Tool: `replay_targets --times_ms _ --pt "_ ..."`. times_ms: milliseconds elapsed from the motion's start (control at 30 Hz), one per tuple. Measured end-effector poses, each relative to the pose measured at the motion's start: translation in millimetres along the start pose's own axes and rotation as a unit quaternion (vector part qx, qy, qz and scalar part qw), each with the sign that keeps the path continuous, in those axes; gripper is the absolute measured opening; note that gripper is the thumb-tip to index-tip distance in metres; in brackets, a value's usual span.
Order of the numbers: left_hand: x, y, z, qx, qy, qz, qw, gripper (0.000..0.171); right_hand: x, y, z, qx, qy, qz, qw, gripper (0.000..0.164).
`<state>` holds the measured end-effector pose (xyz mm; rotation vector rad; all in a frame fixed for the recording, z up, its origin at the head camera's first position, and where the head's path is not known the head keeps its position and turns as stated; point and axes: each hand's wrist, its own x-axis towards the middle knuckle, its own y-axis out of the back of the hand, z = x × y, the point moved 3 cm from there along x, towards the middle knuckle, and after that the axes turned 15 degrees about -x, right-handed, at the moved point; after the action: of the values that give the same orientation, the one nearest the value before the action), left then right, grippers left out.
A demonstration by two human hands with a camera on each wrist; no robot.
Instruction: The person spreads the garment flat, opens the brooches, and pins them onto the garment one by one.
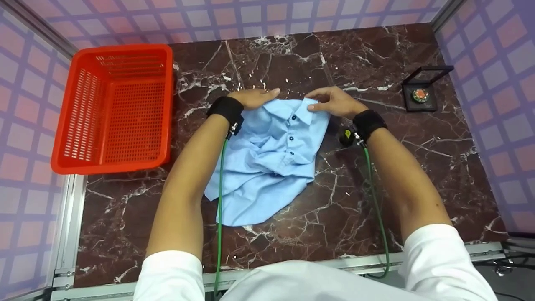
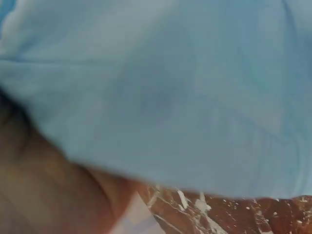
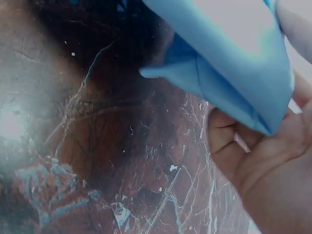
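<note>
A light blue collared shirt (image 1: 267, 142) with dark buttons lies rumpled on the marble-patterned table. My right hand (image 1: 336, 101) pinches the right side of its collar between thumb and fingers. In the right wrist view, a fold of the shirt (image 3: 234, 58) hangs by the right hand (image 3: 273, 161), above the table. At the upper left edge of the shirt is my left hand (image 1: 256, 98), one digit pointing right along the collar. Cloth (image 2: 161, 107) fills most of the left wrist view and covers the left fingers, so their hold cannot be made out.
A red plastic basket (image 1: 166, 113) stands at the left on the table (image 1: 376, 200). At the right is an open black box (image 1: 434, 106) with a round green-and-red item (image 1: 420, 95) in it. Checkered walls enclose the back and sides. Green cables (image 1: 220, 200) trail from both wrists.
</note>
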<state>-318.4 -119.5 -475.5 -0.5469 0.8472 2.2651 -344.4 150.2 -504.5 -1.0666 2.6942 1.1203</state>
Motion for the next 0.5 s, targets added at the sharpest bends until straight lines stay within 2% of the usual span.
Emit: replay_targets --times_ms 67,133,267,367,500 --pt "-0.3 0.6 -2.9 0.000 0.027 -0.006 0.9996 0.085 0.4 0.6 -2.9 0.024 0.025 0.029 0.999 0.045" --pt "-0.7 1.3 -5.4 -0.004 0.032 0.001 0.9995 0.080 -1.7 2.1 -9.7 0.039 0.041 0.056 0.997 0.046" --pt "1.5 2.7 -7.8 -0.021 -0.002 0.022 0.9995 0.070 -0.6 3.6 -13.6 0.039 0.051 0.120 0.991 0.041" --pt "3.1 3.6 -9.0 -0.020 -0.024 0.031 0.9990 0.062 5.2 2.7 -8.6 0.024 0.056 0.168 0.984 0.036" --pt "5.8 6.8 -10.2 -0.008 -0.049 0.079 0.9957 0.044 10.9 1.5 -7.6 -0.010 0.058 0.218 0.974 0.035"
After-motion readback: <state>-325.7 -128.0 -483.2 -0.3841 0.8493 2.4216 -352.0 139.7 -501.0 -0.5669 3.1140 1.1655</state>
